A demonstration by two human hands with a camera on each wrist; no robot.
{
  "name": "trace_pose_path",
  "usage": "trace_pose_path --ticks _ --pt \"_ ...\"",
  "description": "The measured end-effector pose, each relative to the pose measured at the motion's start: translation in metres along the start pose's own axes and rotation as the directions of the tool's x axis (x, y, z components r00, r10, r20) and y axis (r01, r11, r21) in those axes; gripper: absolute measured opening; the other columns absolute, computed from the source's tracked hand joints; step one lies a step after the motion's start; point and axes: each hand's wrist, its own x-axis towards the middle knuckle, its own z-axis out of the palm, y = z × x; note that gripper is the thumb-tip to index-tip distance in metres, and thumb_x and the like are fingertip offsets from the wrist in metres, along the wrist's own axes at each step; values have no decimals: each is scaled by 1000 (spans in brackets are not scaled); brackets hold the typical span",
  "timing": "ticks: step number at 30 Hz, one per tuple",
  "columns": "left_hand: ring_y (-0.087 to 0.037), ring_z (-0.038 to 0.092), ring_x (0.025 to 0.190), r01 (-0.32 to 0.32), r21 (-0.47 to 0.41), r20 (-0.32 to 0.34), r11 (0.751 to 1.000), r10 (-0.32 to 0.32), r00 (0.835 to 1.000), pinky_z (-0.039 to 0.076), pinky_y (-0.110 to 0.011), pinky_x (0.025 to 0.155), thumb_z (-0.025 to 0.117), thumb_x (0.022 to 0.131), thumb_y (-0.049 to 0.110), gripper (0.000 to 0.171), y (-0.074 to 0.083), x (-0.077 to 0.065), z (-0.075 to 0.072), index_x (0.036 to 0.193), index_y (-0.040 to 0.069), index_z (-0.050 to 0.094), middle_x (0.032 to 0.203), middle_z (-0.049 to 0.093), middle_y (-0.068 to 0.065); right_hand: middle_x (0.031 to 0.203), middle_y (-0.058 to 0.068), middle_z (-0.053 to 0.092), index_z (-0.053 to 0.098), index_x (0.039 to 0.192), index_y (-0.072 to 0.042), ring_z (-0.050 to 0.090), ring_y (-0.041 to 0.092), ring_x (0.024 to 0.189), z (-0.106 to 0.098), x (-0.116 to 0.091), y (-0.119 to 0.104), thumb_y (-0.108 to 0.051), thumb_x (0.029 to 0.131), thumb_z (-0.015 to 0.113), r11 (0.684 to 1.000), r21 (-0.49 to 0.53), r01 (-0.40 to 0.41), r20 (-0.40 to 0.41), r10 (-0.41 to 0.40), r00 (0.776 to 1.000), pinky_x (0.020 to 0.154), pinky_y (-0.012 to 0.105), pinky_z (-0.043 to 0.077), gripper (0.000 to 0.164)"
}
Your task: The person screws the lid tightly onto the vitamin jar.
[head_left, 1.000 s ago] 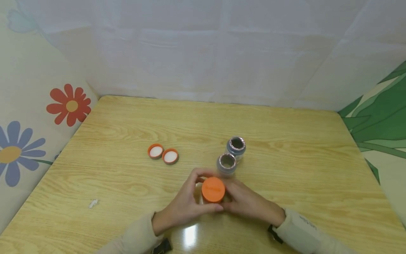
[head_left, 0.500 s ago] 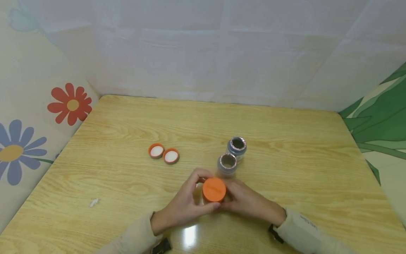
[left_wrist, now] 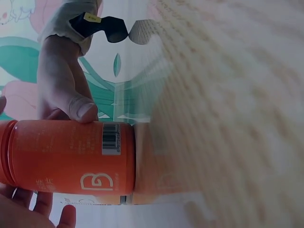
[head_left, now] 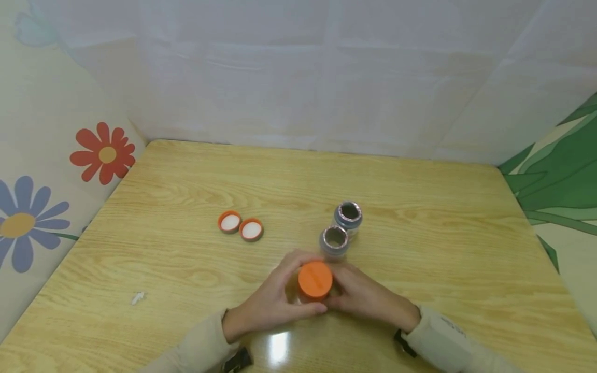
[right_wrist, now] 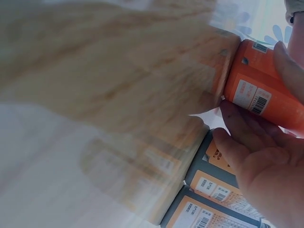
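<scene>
An orange bottle [left_wrist: 61, 152] stands upright near the table's front, its orange lid [head_left: 315, 280] on top. My left hand [head_left: 268, 305] curves round the lid, thumb on the near side and fingers on the far side. In the left wrist view a small gap shows between the thumb and the lid. Lower down, my right hand [head_left: 368, 295] grips the bottle's body, thumb on one side and fingers on the other. Just beyond it stand two lidless dark grey bottles, the nearer bottle [head_left: 333, 248] and the farther bottle [head_left: 347, 223], mouths up.
Two orange-rimmed lids [head_left: 229, 223] lie side by side on the wooden table [head_left: 396, 197], white linings up. A small white scrap [head_left: 138, 298] lies to the left. A white cloth [head_left: 298, 77] hangs behind the table, with flower-patterned panels at the sides.
The mark on the orange lid has turned from nearly level to slanted. My left fingers and thumb have spread slightly wider round the lid. The right hand has stayed in place.
</scene>
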Motion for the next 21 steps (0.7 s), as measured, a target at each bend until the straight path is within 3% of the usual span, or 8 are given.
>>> trace_pose_path --ticks 5,11,16,21 --pt "-17 49 126 32 -1 -67 999 -32 997 39 -36 108 87 73 20 76 2 2 4 138 13 47 137 54 -3 132 5 64 58 133 -12 60 22 121 0 0 -1 -14 78 80 1000 -1 -17 -10 17 1000 105 45 48 59" --pt "-14 53 118 82 -23 -135 996 -85 987 42 -34 101 89 71 17 66 3 2 6 125 12 51 126 58 -1 129 4 65 60 130 -12 61 21 119 0 0 -1 -14 79 80 999 4 -36 -6 36 999 103 44 50 54" --pt "-13 55 113 42 -24 -120 999 -45 992 44 -31 100 86 74 14 58 1 2 4 123 12 56 122 59 -3 129 3 64 59 131 -13 60 20 119 0 0 -2 -16 80 80 999 14 -42 -1 42 999 105 43 49 56" --pt "-15 55 120 31 -40 -63 999 -34 997 43 -35 107 81 79 13 58 2 2 0 132 11 58 128 61 -4 136 3 61 57 134 -13 57 20 125 -1 -1 -3 -19 79 81 998 31 -63 11 62 998 108 45 46 61"
